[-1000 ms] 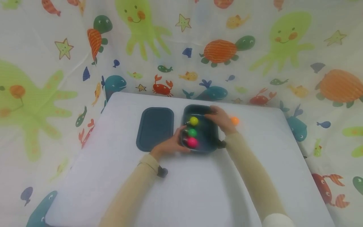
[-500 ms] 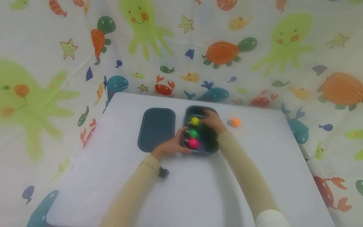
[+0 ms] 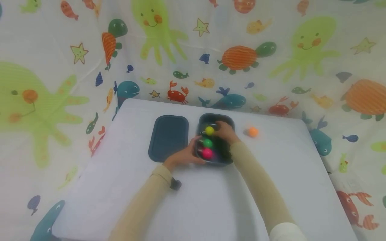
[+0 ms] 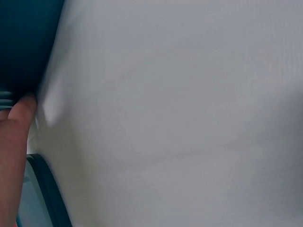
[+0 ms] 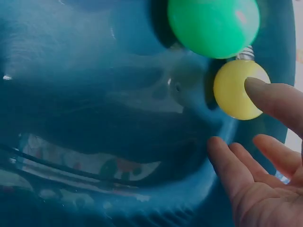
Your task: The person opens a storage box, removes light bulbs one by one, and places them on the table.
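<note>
A dark teal plastic container (image 3: 220, 155) sits on the table with yellow (image 3: 209, 130), green (image 3: 208, 143) and pink (image 3: 207, 153) light bulbs along its left side. My left hand (image 3: 182, 156) holds the container at its near left corner, thumb at the front wall. Inside the container, my right hand (image 3: 225, 132) is beside the yellow bulb. In the right wrist view its thumb tip overlaps the yellow bulb (image 5: 236, 94); whether it touches cannot be told. The other fingers (image 5: 232, 165) are spread apart from the bulb.
A matching flat lid (image 3: 169, 135) lies left of the container. One orange bulb (image 3: 253, 132) lies on the white table (image 3: 289, 174) to the right. A sea-animal patterned curtain (image 3: 187, 40) hangs behind and at the sides.
My right hand has moved from the container's far right rim leftward and inside, towards the yellow bulb. My left hand keeps its place. The head view has shifted slightly.
</note>
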Tool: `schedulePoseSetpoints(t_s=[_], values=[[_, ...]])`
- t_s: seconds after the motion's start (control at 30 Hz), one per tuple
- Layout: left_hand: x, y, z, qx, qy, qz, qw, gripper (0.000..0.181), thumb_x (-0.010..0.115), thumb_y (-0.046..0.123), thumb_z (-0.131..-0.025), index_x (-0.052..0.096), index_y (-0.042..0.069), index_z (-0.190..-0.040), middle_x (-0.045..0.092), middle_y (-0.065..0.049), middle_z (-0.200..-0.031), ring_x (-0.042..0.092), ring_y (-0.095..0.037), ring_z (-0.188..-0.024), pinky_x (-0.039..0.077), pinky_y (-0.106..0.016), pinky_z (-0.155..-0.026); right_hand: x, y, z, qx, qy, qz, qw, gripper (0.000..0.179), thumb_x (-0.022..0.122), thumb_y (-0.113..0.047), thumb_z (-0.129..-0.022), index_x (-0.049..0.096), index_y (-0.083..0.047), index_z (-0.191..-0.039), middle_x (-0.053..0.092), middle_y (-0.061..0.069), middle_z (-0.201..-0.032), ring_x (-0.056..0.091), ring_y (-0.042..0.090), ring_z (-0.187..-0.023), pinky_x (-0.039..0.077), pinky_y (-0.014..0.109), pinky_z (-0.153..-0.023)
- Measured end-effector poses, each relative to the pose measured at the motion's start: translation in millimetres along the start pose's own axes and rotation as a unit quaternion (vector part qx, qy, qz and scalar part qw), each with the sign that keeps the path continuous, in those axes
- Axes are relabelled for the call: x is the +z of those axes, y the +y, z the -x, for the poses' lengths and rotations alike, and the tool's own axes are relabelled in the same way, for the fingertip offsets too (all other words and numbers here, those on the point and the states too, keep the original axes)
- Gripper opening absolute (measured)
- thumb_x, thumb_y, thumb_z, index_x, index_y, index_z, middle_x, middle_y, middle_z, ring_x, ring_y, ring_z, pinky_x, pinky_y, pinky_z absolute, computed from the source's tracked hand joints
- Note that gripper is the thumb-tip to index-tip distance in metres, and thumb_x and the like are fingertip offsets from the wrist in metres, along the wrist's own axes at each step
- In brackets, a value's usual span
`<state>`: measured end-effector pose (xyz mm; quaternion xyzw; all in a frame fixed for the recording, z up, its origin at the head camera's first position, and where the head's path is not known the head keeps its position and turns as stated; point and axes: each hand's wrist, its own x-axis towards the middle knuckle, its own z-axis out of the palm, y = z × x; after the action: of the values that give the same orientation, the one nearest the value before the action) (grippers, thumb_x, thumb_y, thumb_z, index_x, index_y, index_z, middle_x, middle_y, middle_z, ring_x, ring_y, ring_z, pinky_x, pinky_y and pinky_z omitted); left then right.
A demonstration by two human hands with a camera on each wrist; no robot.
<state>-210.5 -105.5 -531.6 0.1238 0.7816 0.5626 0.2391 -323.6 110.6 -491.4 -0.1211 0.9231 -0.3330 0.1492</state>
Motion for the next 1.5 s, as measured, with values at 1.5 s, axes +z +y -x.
schedulePoseSetpoints(t_s=[1.5], values=[[14.2, 8.0, 10.1, -0.003, 0.024, -0.024, 0.9994, 0.108, 0.085, 0.039, -0.074, 0.010, 0.041, -0.152, 0.026, -0.005, -0.152, 0.030, -0.026, -0.137, 0.034, -0.051, -0.107, -4, 13, 12.0, -0.056, 0.063, 0.030, 0.9960, 0.057, 0.075, -0.025, -0.081, 0.056, 0.007, -0.125, 0.062, 0.023, -0.120, 0.056, 0.037, -0.110, 0.041, 0.046, -0.102]])
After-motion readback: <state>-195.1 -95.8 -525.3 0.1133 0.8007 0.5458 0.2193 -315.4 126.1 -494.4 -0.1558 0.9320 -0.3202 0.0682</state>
